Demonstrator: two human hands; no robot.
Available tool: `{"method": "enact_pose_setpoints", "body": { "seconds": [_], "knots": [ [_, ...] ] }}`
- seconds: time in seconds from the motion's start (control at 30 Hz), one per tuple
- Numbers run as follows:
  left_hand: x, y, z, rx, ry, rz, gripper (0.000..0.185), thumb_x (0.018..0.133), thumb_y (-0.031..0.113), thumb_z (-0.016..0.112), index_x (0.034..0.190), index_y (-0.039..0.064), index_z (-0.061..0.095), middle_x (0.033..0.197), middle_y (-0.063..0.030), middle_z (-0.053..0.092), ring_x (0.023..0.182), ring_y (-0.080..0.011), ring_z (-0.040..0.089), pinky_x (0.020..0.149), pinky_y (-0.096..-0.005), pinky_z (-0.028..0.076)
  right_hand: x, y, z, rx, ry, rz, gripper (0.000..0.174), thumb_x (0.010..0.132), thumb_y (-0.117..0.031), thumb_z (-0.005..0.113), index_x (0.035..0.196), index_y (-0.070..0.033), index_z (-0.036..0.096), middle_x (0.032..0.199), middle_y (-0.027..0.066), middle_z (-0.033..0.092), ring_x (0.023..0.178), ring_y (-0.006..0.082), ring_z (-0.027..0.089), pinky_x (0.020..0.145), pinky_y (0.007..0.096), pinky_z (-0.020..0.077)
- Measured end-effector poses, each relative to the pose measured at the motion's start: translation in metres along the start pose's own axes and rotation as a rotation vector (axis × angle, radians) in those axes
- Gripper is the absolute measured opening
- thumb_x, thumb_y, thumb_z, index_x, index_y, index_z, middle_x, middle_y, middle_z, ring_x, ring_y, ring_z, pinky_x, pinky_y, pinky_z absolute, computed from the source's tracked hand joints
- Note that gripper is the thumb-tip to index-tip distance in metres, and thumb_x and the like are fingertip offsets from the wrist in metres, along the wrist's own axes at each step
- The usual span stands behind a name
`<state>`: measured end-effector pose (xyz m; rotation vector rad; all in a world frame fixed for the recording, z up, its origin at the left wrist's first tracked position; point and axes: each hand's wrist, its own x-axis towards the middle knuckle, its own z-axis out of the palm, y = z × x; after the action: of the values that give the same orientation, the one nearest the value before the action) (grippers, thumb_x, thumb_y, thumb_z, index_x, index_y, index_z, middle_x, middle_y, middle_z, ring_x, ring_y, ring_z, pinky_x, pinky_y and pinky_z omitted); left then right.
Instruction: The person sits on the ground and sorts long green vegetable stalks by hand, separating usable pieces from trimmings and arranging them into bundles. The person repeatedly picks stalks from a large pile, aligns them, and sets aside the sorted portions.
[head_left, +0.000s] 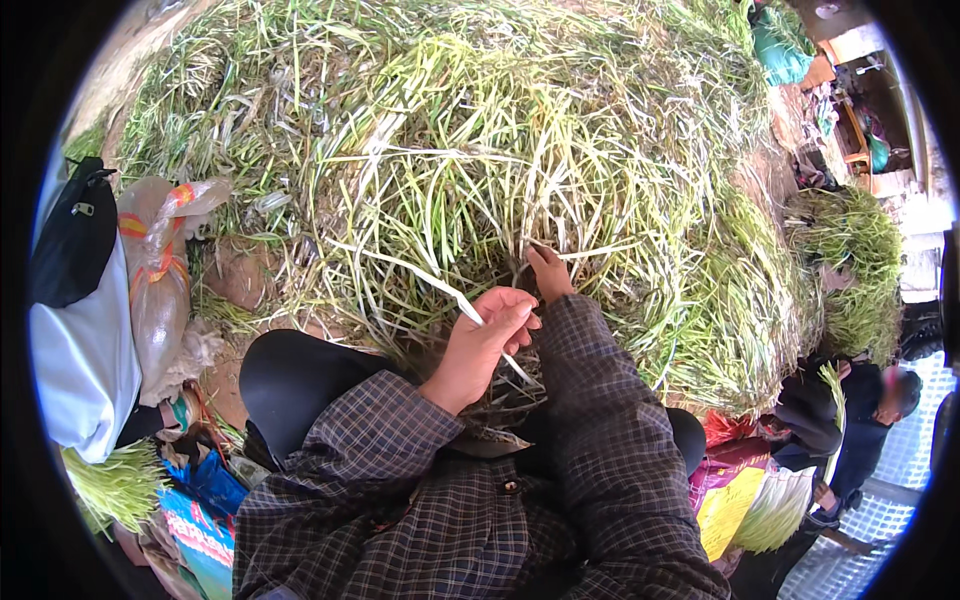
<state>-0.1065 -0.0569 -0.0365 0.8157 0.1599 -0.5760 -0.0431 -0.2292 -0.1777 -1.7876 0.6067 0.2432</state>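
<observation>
A long pale stalk (420, 276) with a whitish lower end lies across my left hand (484, 349), held between the thumb and curled fingers. It slants from the upper left down to the lower right. My right hand (549, 271) reaches further forward, its fingertips among the bases of the loose leafy stalks (555, 187). Leaves partly cover those fingertips, so whether they grip a stalk is unclear. Before me spreads a broad heap of long, narrow green and yellowish leaves (465, 97), tangled with drier, brownish ones.
Left of me stand a tied clear plastic bag (161, 300), a black zipped bag (79, 232) and a bundle of green stalks (116, 480). At right, another person (862, 420) sits near a purple and yellow bag (731, 487) and a pale-stemmed bundle (776, 510). Another green heap (855, 277) lies beyond.
</observation>
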Motion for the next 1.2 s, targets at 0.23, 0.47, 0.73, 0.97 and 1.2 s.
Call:
{"method": "enact_pose_setpoints", "body": {
  "seconds": [0.23,0.47,0.73,0.97,1.2],
  "knots": [
    [-0.001,0.001,0.01,-0.022,-0.063,0.009,0.014,0.086,0.02,0.05,0.09,0.007,0.053,0.073,0.0002,0.054,0.059,-0.0041,0.045,0.051,-0.0177,0.033,-0.063,-0.158,-0.086,0.247,0.247,-0.149,0.018,0.085,-0.025,0.046,0.09,-0.008,0.052,0.077,0.0052,0.054,0.066,0.0139,0.05,0.069,0.0311,0.0469],
    [-0.005,0.007,0.008,0.0,-0.067,0.062,0.014,0.085,0.019,0.05,0.091,0.007,0.054,0.072,0.0005,0.054,0.059,-0.0037,0.045,0.05,-0.0162,0.033,-0.11,-0.16,-0.154,0.037,-0.054,-0.461,0.021,0.081,-0.025,0.055,0.092,-0.008,0.055,0.086,0.0053,0.06,0.069,0.0116,0.055,0.055,0.0226,0.0456],
    [-0.011,0.016,0.003,0.127,-0.083,0.119,0.018,0.085,0.017,0.05,0.098,0.005,0.054,0.074,-0.0007,0.055,0.059,-0.0042,0.046,0.05,-0.0148,0.036,-0.151,-0.137,-0.092,-0.032,-0.25,-0.568,0.025,0.079,-0.013,0.057,0.102,-0.005,0.056,0.079,0.0086,0.06,0.068,0.014,0.057,0.063,0.0277,0.0478],
    [-0.002,0.016,0.003,0.226,0.06,0.202,0.027,0.084,0.022,0.053,0.103,0.003,0.054,0.082,0.0006,0.055,0.059,-0.0037,0.044,0.05,-0.0156,0.035,-0.169,-0.115,-0.069,-0.719,-0.306,-0.858,0.025,0.075,-0.017,0.063,0.092,0.0,0.059,0.089,0.0152,0.06,0.079,0.0237,0.06,0.069,0.0306,0.0483],
    [-0.001,0.014,0.004,0.319,-0.025,0.188,0.032,0.088,0.025,0.045,0.112,0.005,0.05,0.098,-0.002,0.057,0.066,-0.004,0.045,0.058,-0.0164,0.036,-0.155,-0.118,-0.059,-0.022,-0.515,-0.052,0.05,0.08,-0.025,0.059,0.116,0.004,0.042,0.106,0.01,0.051,0.098,0.0138,0.046,0.085,0.026,0.0372]
  ]
}}
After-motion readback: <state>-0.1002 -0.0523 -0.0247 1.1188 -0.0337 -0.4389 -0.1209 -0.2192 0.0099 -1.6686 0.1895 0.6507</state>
